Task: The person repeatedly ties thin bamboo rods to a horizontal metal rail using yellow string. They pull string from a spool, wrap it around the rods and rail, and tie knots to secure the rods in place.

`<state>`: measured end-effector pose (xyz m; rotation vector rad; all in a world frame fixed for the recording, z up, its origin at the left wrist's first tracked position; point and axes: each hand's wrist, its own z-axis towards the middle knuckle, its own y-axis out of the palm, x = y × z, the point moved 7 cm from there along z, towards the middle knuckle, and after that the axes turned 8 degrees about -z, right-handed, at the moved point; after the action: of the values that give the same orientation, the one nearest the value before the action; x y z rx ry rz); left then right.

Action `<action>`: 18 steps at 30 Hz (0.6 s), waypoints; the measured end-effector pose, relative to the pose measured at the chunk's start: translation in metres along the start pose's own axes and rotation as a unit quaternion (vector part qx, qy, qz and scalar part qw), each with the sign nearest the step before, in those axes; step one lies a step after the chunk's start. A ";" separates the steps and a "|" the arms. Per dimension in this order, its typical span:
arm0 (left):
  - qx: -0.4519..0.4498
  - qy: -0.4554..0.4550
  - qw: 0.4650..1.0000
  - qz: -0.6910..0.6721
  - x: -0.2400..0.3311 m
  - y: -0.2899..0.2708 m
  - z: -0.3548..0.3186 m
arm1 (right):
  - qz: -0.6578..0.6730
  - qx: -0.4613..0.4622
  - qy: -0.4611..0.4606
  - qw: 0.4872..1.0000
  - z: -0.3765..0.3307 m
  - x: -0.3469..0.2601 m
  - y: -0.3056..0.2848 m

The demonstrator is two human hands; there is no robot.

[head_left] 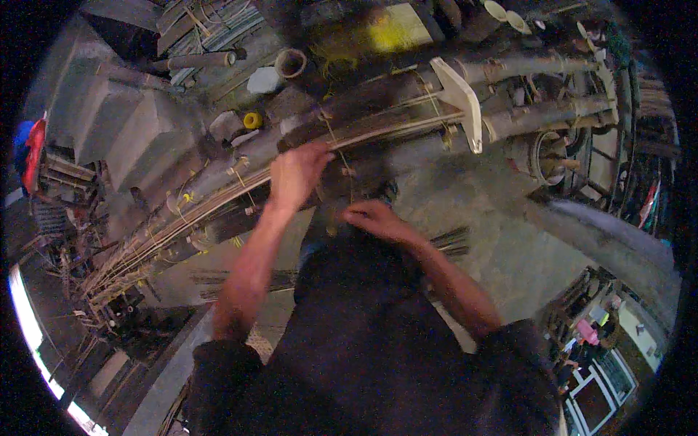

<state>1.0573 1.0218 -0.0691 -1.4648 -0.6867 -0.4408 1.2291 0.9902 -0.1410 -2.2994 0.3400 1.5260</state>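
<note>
Far left of your left hand: a long bundle of thin pale bamboo splints (156, 236) fans down and away along the frame, lashed at intervals with yellow ties
Left hand: your left hand (297, 174) is reached up and closed around that bundle where it crosses the thick grey-brown bamboo poles (407, 102); the fingers curl over the top, gripping the strips rather than resting on them
Just above that hand: a small yellow spool of cord (252, 120) lies near a grey stone block, well apart from your fingers
Right hand: your right hand (374, 218) sits lower and nearer your body, fingers bent inward as if pinching something fine; the picture is too blurred to tell what it holds, if anything
Right of both hands: a flat white wooden bracket (459, 98) is strapped across the poles
Step in hand: it looks like you are binding the splints to the poles at the spot under your left hand
Next move: judging from this, you would need a steady grip on the bundle while your right brings a tie up beside it
</note>
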 end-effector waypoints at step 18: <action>0.146 0.009 0.988 0.043 0.006 0.018 -0.018 | -0.118 0.116 -0.156 0.974 0.184 -0.161 -0.112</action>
<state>1.0764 1.0059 -0.0775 -1.2076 -0.6423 -0.2727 1.0571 1.1693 -0.0396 -1.8155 0.1459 1.5975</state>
